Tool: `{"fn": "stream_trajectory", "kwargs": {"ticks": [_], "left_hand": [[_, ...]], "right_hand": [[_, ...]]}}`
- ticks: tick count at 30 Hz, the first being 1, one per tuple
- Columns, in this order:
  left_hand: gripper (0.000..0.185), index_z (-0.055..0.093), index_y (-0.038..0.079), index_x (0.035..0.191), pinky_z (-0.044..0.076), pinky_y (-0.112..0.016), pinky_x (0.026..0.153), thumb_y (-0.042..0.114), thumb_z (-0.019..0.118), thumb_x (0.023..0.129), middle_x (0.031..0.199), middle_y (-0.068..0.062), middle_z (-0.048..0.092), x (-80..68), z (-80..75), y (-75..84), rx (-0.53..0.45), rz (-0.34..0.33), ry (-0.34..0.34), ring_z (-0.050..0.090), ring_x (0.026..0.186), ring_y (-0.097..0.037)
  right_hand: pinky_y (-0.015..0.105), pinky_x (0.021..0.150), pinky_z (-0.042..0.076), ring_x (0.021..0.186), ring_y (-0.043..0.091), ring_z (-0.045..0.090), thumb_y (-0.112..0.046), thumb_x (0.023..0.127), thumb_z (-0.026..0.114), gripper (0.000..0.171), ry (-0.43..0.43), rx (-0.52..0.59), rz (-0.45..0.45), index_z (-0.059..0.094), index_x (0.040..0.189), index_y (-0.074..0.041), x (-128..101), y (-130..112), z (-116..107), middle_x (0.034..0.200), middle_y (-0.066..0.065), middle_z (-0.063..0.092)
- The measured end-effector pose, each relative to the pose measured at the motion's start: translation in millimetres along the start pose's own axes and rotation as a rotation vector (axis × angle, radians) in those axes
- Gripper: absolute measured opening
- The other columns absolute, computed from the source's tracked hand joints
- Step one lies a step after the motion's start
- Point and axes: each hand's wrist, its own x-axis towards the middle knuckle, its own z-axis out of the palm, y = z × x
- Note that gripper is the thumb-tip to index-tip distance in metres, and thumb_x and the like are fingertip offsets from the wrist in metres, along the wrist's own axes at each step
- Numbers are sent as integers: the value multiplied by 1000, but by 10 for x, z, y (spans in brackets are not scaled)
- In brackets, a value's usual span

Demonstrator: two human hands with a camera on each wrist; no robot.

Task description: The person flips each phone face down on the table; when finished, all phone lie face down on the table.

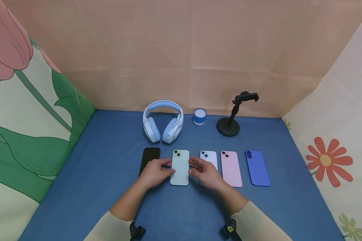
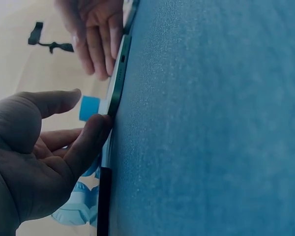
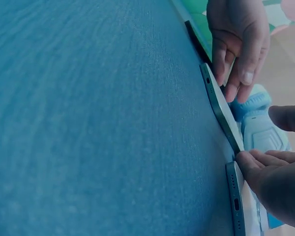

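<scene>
Phones lie face down in a row across the middle of the blue table (image 1: 87, 187), backs up and long sides parallel, which leaves each one a free edge to take hold of. At the left end the black phone (image 1: 149, 156) is half covered by the left hand (image 1: 154, 173), so its lower part cannot be seen. That hand's fingertips press the left edge of the pale green phone (image 1: 180, 166), and the right hand (image 1: 205, 172) meets the opposite edge, so the two hands pinch it from both sides; in both wrist views it seems to rest flat on the cloth, though whether it has lifted at all is hard to tell. The right hand in turn hides most of the light blue phone (image 1: 209, 156), only its camera end showing. The pink phone (image 1: 231, 168) and the deep blue phone (image 1: 257, 167) lie untouched toward the right edge. Along the far edge stand white and blue headphones (image 1: 163, 122), a small blue speaker (image 1: 199, 116) and a black phone stand (image 1: 229, 123), its clamp holding nothing. Both wrist views are dim and skewed, showing little beyond phone edges and fingers.
</scene>
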Motion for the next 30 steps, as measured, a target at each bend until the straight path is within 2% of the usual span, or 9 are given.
{"fn": "stream_trajectory", "kwargs": {"ticks": [7,21,30], "left_hand": [[53,67,3,137,59,-37,81,26,81,92,116,-3,76,32,18,-12,4,6,-6,72,90,-12],[49,70,4,133,59,-37,80,25,82,90,114,-2,76,28,-7,-7,-32,-5,-16,72,89,-11],[50,70,3,133,59,-36,78,25,83,90,113,-2,75,26,-25,-21,-50,3,-19,72,89,-12]], "right_hand": [[40,112,42,141,32,51,-12,100,69,63,-11,5,3,43,155,3,18,37,-12,152,19,53],[32,110,42,145,29,46,-13,98,73,75,-26,136,30,34,159,3,15,49,-40,160,16,45],[27,109,41,147,27,44,-15,97,75,79,-28,182,8,31,162,-1,10,30,-42,161,12,43]]}}
